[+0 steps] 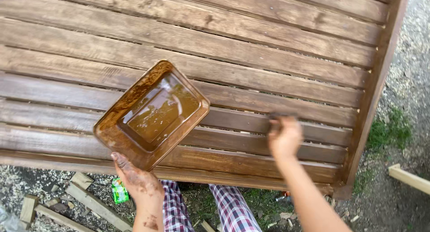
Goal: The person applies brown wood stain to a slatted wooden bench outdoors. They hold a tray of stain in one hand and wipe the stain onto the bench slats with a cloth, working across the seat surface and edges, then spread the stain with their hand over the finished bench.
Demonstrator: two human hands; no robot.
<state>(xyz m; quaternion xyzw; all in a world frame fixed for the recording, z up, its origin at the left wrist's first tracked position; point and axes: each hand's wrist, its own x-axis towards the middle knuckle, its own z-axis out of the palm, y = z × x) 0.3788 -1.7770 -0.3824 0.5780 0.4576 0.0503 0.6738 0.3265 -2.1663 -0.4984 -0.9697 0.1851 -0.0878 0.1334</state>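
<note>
My left hand (138, 180), smeared with brown stain, holds a square plastic tray (112, 124) by its near corner. The tray is coated brown and holds a shallow pool of brown stain, tilted above the slats. My right hand (284, 138) is closed on a small dark brush or rag (280, 117), blurred, pressed against a slat of the wooden slatted panel (251, 57). The panel lies flat in front of me, its boards stained brown.
The panel's frame edge (380, 80) runs down the right side. Gravel and a grass patch (389, 131) lie beyond it. Wood offcuts (76, 200) and a green wrapper (119, 191) lie on the ground at lower left. A pale wooden strip (410, 178) lies at right. My plaid trousers (233, 209) show below.
</note>
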